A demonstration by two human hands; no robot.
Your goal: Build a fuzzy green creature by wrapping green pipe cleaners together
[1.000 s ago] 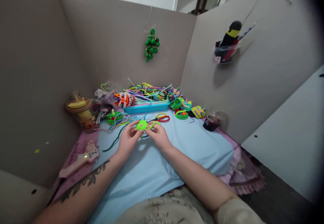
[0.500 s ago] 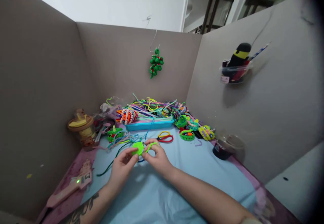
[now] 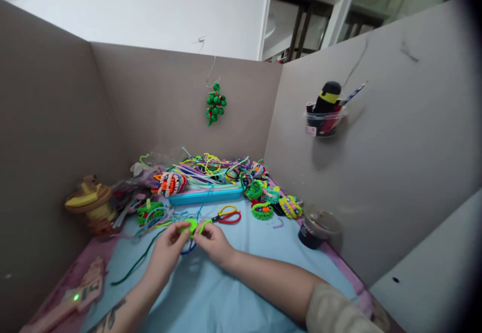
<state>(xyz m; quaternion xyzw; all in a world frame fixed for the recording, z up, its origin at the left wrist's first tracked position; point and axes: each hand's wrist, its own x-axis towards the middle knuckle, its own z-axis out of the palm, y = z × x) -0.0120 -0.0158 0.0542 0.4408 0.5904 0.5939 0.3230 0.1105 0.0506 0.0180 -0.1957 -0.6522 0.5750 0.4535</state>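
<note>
My left hand (image 3: 165, 248) and my right hand (image 3: 213, 241) meet over the light blue cloth (image 3: 241, 267), both pinching a small bright green pipe-cleaner piece (image 3: 191, 225). A green strand of it curls toward my right fingers, and a dark blue strand hangs just below it. Red-and-yellow scissors (image 3: 227, 215) lie just beyond my right hand. A tattoo runs along my left forearm.
A blue tray (image 3: 205, 195) heaped with coloured pipe cleaners sits at the back, with small finished pipe-cleaner figures (image 3: 276, 203) to its right. A dark jar (image 3: 313, 230) stands right, a yellow-lidded container (image 3: 91, 202) left, a pink device (image 3: 77, 297) near left. Grey partition walls enclose the cloth.
The camera has tilted up and swung, so everything sits lower and more to the left in view. Both hands keep pinching the green piece, which looks more folded between the fingers.
</note>
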